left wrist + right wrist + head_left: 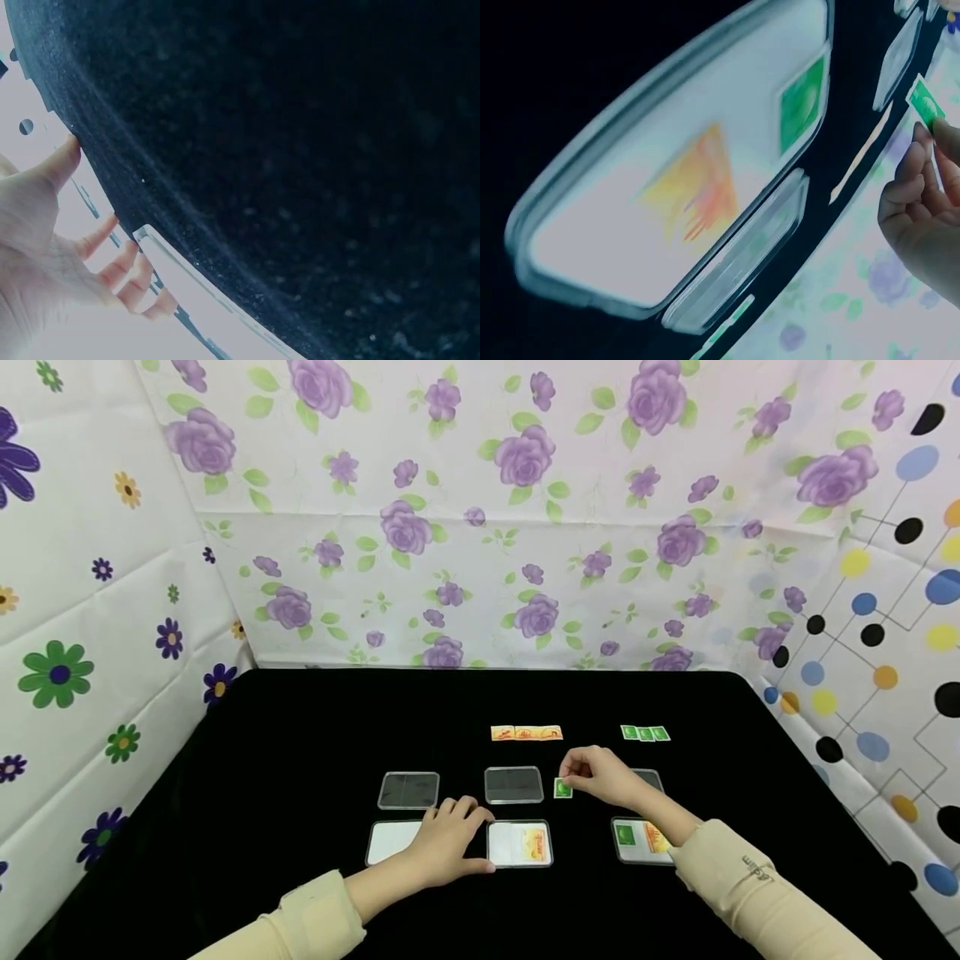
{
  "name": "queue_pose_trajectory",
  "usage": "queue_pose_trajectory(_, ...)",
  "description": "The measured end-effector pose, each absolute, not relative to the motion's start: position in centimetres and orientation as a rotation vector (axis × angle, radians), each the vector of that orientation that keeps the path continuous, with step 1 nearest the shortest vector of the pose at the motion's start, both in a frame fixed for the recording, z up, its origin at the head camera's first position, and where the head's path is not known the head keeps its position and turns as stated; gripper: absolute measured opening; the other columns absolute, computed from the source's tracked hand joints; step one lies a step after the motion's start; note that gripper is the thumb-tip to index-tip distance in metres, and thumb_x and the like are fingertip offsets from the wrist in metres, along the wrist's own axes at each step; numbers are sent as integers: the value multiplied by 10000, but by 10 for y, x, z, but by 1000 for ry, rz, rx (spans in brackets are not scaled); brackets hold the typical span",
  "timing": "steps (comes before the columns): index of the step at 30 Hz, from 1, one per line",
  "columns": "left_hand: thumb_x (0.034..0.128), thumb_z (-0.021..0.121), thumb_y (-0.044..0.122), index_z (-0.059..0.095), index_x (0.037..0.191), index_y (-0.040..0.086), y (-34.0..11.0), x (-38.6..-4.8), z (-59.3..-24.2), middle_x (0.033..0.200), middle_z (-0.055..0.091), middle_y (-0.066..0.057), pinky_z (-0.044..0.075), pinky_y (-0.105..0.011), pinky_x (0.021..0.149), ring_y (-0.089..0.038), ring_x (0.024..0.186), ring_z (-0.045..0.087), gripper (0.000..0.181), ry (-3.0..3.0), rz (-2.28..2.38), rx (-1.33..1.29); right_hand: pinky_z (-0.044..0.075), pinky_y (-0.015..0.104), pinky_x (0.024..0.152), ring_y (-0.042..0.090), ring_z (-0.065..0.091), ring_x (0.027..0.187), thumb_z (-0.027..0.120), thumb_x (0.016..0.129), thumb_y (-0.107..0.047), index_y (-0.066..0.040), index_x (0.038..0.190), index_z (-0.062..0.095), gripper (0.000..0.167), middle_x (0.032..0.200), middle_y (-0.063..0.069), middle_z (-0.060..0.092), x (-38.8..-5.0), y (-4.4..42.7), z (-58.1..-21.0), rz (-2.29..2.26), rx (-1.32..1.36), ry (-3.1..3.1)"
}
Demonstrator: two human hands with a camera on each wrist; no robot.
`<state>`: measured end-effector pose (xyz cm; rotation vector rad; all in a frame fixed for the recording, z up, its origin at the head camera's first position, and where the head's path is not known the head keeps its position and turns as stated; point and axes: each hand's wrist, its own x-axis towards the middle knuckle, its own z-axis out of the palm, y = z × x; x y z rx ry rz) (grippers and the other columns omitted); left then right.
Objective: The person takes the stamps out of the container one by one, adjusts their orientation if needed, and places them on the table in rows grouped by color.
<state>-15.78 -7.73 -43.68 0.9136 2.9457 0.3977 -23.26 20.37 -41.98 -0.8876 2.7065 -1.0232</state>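
My right hand [603, 774] pinches a small green stamp [562, 789] between thumb and fingers, to the right of the middle clear lid [513, 785]. The stamp [928, 106] shows at the fingertips in the right wrist view. My left hand [450, 842] rests with spread fingers at the left edge of the middle white-lined case [504, 843], thumb by its near corner and index finger by its far corner. An orange stamp [536, 844] lies in that case. The left hand partly covers the left white case [392, 839].
The right case [633, 856] holds a green stamp [625, 835] and an orange stamp [657, 837]. Other clear lids [408, 791] [651, 777] lie behind the cases. Farther back are an orange stamp row [527, 733] and a green stamp row [645, 733] on black cloth [337, 718].
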Motion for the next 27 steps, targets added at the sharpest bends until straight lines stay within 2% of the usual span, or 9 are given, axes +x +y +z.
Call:
queue_pose_trajectory(7, 751, 739, 462, 541, 1218, 136, -77, -157, -439, 1247, 521, -111, 430, -530, 885, -286, 1101, 498, 603, 2947, 386, 906, 451, 226, 593, 173, 560, 659, 638, 875, -62, 4, 888, 616, 70, 781, 52, 617, -240, 227, -417, -998, -898, 2704)
queue_pose_trajectory(18, 766, 736, 448, 533, 1231, 121, -77, -158, -438, 1261, 503, -124, 418, -546, 892, -295, 1114, 485, 604, 2930, 425, 889, 396, 222, 565, 46, 444, 615, 619, 870, 19, -13, 850, 595, 45, 762, 71, 571, -255, 251, -408, -995, -876, 2859)
queue_pose_trajectory(27, 762, 737, 451, 533, 1228, 121, -77, -158, -440, 1250, 506, -122, 421, -542, 878, -295, 1105, 486, 606, 2936, 422, 901, 421, 260, 601, 81, 501, 663, 619, 871, 16, 14, 837, 603, 37, 786, 106, 601, -274, 267, -406, -955, -881, 2916)
